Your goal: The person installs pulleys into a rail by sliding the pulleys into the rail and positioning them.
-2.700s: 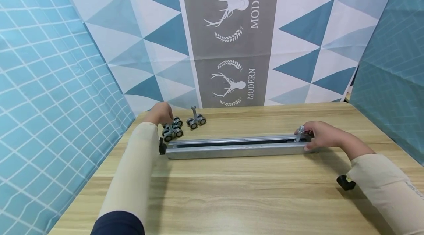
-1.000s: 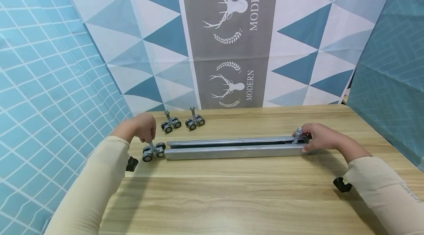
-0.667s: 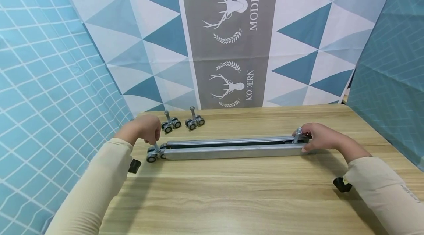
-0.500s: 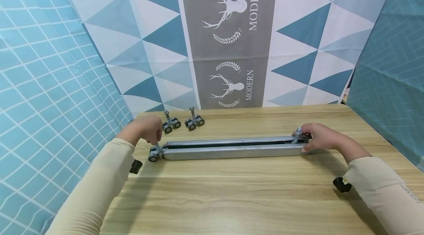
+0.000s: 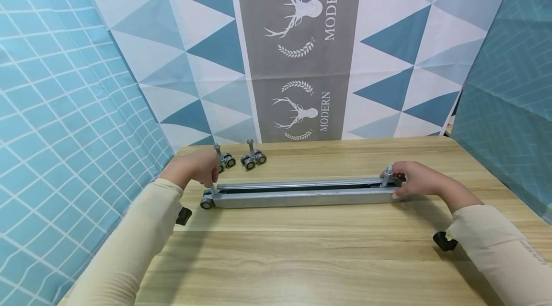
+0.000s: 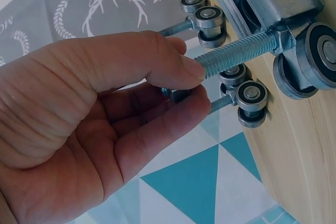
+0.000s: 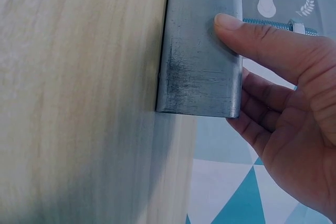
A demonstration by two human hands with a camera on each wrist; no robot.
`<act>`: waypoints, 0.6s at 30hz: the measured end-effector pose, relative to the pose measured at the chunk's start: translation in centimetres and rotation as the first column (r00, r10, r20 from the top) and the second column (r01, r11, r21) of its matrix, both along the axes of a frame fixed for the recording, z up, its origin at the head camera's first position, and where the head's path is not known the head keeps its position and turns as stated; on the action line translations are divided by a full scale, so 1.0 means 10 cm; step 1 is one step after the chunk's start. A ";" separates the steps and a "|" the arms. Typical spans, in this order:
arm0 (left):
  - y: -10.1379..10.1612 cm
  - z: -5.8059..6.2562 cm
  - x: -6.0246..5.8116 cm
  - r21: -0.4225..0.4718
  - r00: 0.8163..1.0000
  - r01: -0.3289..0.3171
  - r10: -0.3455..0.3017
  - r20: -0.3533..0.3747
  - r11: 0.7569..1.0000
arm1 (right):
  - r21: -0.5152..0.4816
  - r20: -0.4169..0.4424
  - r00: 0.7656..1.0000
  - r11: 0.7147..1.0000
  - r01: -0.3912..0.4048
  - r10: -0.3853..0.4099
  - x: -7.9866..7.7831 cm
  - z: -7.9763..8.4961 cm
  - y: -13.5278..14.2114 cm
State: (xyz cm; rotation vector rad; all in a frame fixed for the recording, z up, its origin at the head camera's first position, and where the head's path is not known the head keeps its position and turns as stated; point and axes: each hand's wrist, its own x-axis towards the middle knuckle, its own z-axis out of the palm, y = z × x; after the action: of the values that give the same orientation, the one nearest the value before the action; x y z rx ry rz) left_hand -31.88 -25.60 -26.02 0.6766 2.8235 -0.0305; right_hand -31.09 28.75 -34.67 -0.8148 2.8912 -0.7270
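Observation:
My left hand (image 5: 200, 166) pinches the threaded bolt (image 6: 239, 55) of a roller trolley (image 5: 207, 200) between thumb and fingers. Its bolt points up, and the trolley's inner wheels are hidden inside the left end of a grey metal track (image 5: 310, 198). The outer wheels (image 6: 317, 56) still show outside that end. At the other end my right hand (image 5: 418, 179) grips the track, thumb (image 7: 231, 23) on the near side wall and fingers behind. Beside that hand, the bolt (image 5: 387, 176) of another trolley stands up out of the track's slot.
Two more roller trolleys stand bolt-up behind the track's left end: one (image 5: 253, 159) in plain sight, the other (image 5: 227, 160) partly behind my left hand. The wooden table (image 5: 310, 258) carries everything. A patterned cloth (image 5: 302, 57) hangs along its back edge.
My left hand took a trolley from the group at the back left, brought it to the track's left end and moved it rightward into the opening. My right hand has kept its grip.

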 end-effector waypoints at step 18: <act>0.18 -0.04 -0.03 0.004 0.996 0.073 -0.073 -0.054 0.997 | 0.003 0.000 1.000 1.000 0.000 0.000 0.01 0.00 0.00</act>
State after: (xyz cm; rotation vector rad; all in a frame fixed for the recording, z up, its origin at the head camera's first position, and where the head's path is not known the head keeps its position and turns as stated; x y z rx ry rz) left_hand -32.16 -23.85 -26.37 0.7920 2.8496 -0.0544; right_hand -30.97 28.71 -34.68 -0.8140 2.8922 -0.7226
